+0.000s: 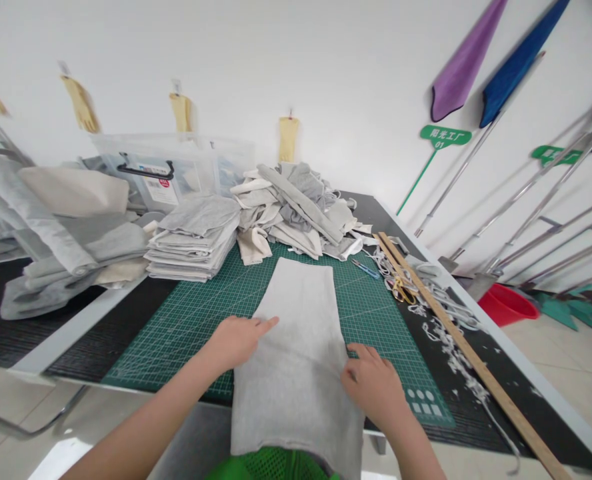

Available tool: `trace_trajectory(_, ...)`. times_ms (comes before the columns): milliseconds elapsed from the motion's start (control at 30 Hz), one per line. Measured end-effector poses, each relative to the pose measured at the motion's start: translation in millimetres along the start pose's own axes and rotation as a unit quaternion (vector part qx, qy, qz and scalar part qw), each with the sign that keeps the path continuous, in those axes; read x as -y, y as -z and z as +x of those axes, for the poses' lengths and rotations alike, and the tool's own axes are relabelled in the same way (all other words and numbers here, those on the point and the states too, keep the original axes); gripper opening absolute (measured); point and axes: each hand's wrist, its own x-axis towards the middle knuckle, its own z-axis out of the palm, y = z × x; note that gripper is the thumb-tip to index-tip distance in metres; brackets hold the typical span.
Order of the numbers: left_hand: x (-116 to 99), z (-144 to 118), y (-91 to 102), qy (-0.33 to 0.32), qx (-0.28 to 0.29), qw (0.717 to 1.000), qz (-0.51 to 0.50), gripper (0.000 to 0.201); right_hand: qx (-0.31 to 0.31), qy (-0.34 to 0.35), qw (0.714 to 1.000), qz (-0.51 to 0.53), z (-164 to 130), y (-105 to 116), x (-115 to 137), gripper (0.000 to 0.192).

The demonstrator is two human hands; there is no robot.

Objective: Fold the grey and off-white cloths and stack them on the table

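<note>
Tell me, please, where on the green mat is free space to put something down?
The green mat is bare left of the grey cloth, between the left hand and the folded stack. A smaller patch lies right of the cloth, above the right hand. The scrap heap and strips by the wooden ruler are crowded.

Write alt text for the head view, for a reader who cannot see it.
Both hands, the left hand and the right hand, press flat on a grey cloth piece spread over a green cutting mat. Folded grey stacks and a loose fabric heap lie behind.
</note>
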Motion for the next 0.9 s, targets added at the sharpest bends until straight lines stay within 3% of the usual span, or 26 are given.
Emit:
trace_trajectory(133, -6, 21, 5.0, 0.023, 0.041, 0.999, 0.009, 0.027, 0.007, -0.026, 1.0, 0.003, 34, 14, 5, 0.028)
trace_trajectory(267, -8, 52, 10.2, 0.1, 0.059, 0.993, -0.024, 0.025, -0.027, -0.075, 0.994, 0.074, 89, 18, 9, 0.034)
trace_trajectory(433, 1, 111, 13.6, 0.237, -0.029, 0.967, -0.094, 0.038, -0.044, -0.186, 0.971, 0.143, 156, 1, 11, 0.036)
trace_trajectory(633, 20, 156, -4.9, 0.305, -0.091, 0.93, -0.184, 0.034, -0.058, -0.266, 0.947, 0.167, 188, -21, 8, 0.041)
trace_trajectory(767, 26, 173, -18.4, 0.305, -0.095, 0.892, -0.319, 0.012, -0.05, -0.26, 0.939, 0.22, 200, -25, 0, 0.035)
trace_trajectory(900, 31, 185, -23.5, 0.291, -0.082, 0.816, -0.492, 0.009, -0.036, -0.218, 0.931, 0.29, 212, -25, -12, 0.026)
